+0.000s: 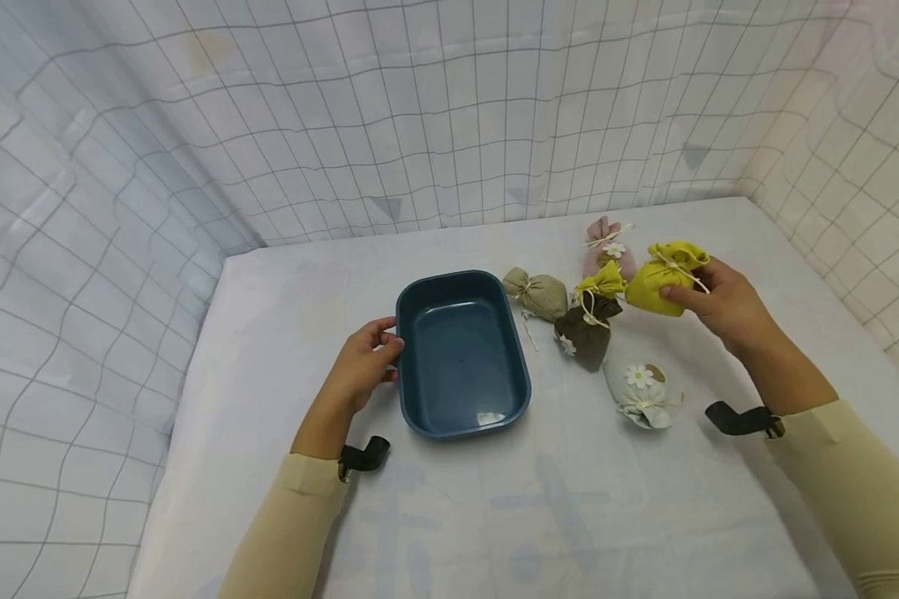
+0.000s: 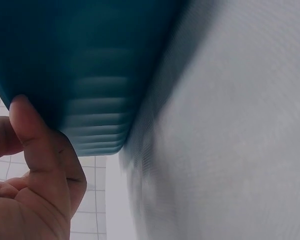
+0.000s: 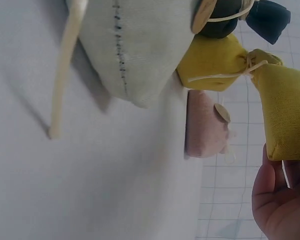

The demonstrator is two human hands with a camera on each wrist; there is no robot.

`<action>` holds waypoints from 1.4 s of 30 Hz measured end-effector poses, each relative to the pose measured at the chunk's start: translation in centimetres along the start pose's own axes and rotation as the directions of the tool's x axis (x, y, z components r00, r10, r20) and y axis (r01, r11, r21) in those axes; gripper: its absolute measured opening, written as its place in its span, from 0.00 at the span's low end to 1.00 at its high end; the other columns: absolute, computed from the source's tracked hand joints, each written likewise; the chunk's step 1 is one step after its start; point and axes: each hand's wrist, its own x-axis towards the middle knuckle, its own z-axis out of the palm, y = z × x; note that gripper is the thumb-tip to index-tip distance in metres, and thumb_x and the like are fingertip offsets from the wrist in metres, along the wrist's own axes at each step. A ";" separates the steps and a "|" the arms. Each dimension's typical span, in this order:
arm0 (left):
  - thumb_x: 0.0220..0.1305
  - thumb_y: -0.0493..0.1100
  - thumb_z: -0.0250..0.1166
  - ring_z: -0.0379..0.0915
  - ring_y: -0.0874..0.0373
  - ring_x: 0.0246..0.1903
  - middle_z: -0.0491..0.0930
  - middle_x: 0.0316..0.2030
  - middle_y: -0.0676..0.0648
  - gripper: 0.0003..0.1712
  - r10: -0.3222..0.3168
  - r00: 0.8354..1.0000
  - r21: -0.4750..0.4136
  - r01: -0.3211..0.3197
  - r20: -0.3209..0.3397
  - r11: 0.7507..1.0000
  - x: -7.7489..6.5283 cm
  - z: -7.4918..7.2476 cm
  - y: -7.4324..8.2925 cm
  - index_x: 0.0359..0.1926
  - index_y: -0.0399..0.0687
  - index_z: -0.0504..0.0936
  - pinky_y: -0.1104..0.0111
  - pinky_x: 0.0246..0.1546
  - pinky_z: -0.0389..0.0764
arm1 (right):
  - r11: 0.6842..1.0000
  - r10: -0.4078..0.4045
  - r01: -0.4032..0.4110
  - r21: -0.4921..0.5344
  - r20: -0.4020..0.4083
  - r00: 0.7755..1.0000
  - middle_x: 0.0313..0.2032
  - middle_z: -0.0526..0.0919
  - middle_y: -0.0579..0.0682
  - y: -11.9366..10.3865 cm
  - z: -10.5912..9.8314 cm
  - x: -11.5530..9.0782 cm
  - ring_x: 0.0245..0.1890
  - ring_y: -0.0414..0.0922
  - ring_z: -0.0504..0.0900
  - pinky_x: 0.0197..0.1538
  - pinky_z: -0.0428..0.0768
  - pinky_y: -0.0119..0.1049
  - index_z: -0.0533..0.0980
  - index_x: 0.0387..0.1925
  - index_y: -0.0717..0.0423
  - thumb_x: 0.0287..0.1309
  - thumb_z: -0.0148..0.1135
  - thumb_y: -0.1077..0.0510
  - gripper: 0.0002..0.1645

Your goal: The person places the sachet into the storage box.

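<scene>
My left hand (image 1: 361, 363) holds the left side of a dark blue rectangular tub (image 1: 460, 358), its thumb at the rim. The left wrist view shows the fingers against the tub's ribbed outer wall (image 2: 102, 107). At the right, my right hand (image 1: 727, 304) grips a small yellow drawstring pouch (image 1: 653, 287) between thumb and fingers, raised over the cloth. Just left of it stands another yellow pouch (image 1: 607, 280), partly hidden by a dark brown pouch (image 1: 588, 337). A pink pouch (image 1: 596, 259) with a white flower sits behind them.
An olive-beige pouch (image 1: 547, 297) lies close to the tub's right rim. Nearer the front is a pale grey pouch (image 1: 620, 373) with a white flower. White cloth covers the table (image 1: 285, 308), and white grid-patterned curtains (image 1: 449, 125) enclose the back and sides.
</scene>
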 end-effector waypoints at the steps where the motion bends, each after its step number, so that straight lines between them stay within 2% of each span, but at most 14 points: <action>1: 0.75 0.39 0.54 0.73 0.52 0.36 0.70 0.46 0.41 0.28 -0.001 1.000 0.001 0.001 0.000 1.000 0.0 0.0 0.0 0.72 0.45 0.64 0.70 0.32 0.80 | 1.000 -0.008 0.008 0.003 0.000 1.000 0.58 0.69 0.51 -0.1 0.0 0.0 0.56 0.41 0.69 0.50 0.72 0.18 0.61 0.69 0.63 0.65 0.66 0.53 0.38; 11: 0.74 0.39 0.55 0.74 0.53 0.34 0.70 0.45 0.42 0.28 -0.002 1.000 0.000 0.002 -0.001 1.000 0.0 0.1 0.3 0.72 0.45 0.64 0.70 0.30 0.80 | 0.999 -0.012 0.013 -0.034 0.023 1.000 0.64 0.66 0.56 -2.5 0.5 -0.1 0.61 0.47 0.68 0.53 0.73 0.20 0.59 0.72 0.58 0.65 0.65 0.51 0.41; 17: 0.74 0.39 0.55 0.74 0.53 0.34 0.70 0.45 0.42 0.28 -0.002 1.000 0.004 0.002 -0.004 1.000 -0.1 0.1 0.2 0.72 0.45 0.64 0.70 0.30 0.80 | 0.998 -0.067 0.067 -0.008 0.026 0.997 0.65 0.67 0.57 -4.1 1.1 -0.2 0.64 0.49 0.68 0.55 0.73 0.22 0.61 0.72 0.59 0.65 0.65 0.55 0.39; 27: 0.73 0.39 0.55 0.74 0.53 0.34 0.69 0.44 0.42 0.28 0.001 1.000 -0.006 -0.001 -0.006 1.000 -0.1 0.2 0.3 0.72 0.44 0.64 0.70 0.29 0.79 | 0.987 -0.153 0.151 0.059 0.035 0.988 0.61 0.70 0.55 -6.3 2.6 0.0 0.61 0.47 0.70 0.53 0.74 0.22 0.63 0.70 0.62 0.65 0.65 0.59 0.35; 35: 0.74 0.39 0.55 0.74 0.51 0.35 0.69 0.44 0.42 0.27 -0.008 1.000 0.002 0.008 -0.016 1.000 0.1 0.2 0.2 0.71 0.46 0.65 0.69 0.29 0.80 | 0.971 -0.211 0.200 0.129 0.073 0.975 0.60 0.71 0.55 -7.7 3.9 0.4 0.58 0.46 0.72 0.52 0.76 0.24 0.65 0.69 0.60 0.65 0.65 0.61 0.34; 42: 0.74 0.40 0.56 0.74 0.51 0.37 0.70 0.45 0.42 0.27 -0.010 1.000 0.015 0.011 -0.024 1.000 0.1 0.2 0.2 0.71 0.47 0.65 0.68 0.31 0.80 | 0.963 -0.232 0.216 0.163 0.086 0.969 0.57 0.74 0.53 -8.4 5.2 0.9 0.55 0.44 0.74 0.50 0.78 0.26 0.67 0.68 0.60 0.63 0.65 0.63 0.33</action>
